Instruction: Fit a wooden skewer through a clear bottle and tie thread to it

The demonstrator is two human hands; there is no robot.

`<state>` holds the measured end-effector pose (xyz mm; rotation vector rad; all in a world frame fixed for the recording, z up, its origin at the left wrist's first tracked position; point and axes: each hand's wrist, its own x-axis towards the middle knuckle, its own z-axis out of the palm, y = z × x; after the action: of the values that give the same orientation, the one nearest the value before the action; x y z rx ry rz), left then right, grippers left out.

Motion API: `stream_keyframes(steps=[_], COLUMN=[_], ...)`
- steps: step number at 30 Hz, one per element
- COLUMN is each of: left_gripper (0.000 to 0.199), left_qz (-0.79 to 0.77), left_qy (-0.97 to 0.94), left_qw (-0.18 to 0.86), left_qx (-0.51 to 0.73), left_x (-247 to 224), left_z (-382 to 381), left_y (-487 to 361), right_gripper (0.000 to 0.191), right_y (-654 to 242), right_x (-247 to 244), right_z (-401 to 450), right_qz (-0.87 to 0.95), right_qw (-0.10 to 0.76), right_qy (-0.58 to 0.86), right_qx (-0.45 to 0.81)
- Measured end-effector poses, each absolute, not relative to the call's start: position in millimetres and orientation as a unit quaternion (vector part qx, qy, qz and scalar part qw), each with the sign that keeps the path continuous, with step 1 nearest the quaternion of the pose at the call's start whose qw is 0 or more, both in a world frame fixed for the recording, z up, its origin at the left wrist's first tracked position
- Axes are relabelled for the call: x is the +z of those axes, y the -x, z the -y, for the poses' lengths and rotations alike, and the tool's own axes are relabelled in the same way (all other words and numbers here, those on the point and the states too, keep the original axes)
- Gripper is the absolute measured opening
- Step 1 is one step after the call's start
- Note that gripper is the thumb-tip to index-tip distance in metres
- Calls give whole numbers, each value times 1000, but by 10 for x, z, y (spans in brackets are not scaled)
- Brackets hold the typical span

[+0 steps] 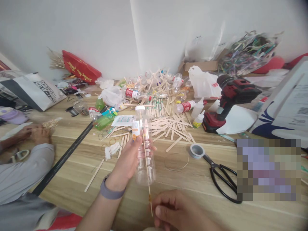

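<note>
A clear plastic bottle (pixel 148 160) with a white cap stands nearly upright over the table, and my left hand (pixel 127 160) is wrapped round its middle. Along the front of the bottle runs a thin wooden stick (pixel 145 154), slightly tilted, its lower end reaching below the bottle's base. Something small and brown is around the stick near that end. My right hand (pixel 173 208) is beside the stick's lower end with its fingers curled; whether it grips anything there is too blurred to tell.
Flat wooden sticks (pixel 166 125) lie heaped behind the bottle. Black scissors (pixel 223 179), a tape roll (pixel 197 150), glue bottles (pixel 198 119) and a red drill (pixel 228 99) are at the right. Another person's hands (pixel 36 134) rest at the left. A white bag (pixel 204 81) stands behind.
</note>
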<state>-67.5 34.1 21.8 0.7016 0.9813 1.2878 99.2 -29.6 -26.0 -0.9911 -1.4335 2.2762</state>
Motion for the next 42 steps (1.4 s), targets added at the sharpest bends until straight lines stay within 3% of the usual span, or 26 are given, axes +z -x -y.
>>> stream_keyframes(steps=[7, 13, 19, 28, 36, 42], left_gripper=[55, 52, 46, 52, 53, 54], left_qz=[-443, -445, -441, -427, -407, -392], left_qy=[-295, -300, -322, -332, -318, -315], left_qw=[638, 641, 639, 661, 681, 691], left_qx=[557, 548, 542, 520, 519, 518], left_x=[208, 217, 227, 230, 248, 246], left_z=[-347, -349, -335, -314, -310, -318], left_y=[640, 624, 650, 652, 658, 654], right_gripper=[30, 42, 50, 39, 34, 34], right_y=[-938, -952, -1087, -1165, -1060, -1060], right_x=[-392, -326, -271, -282, -297, -327], right_z=[347, 338, 121, -142, -39, -15], right_qz=[472, 485, 560, 566, 567, 560], right_qw=[141, 152, 290, 362, 325, 342], right_qy=[365, 371, 461, 497, 482, 493], right_qx=[790, 777, 624, 549, 584, 571])
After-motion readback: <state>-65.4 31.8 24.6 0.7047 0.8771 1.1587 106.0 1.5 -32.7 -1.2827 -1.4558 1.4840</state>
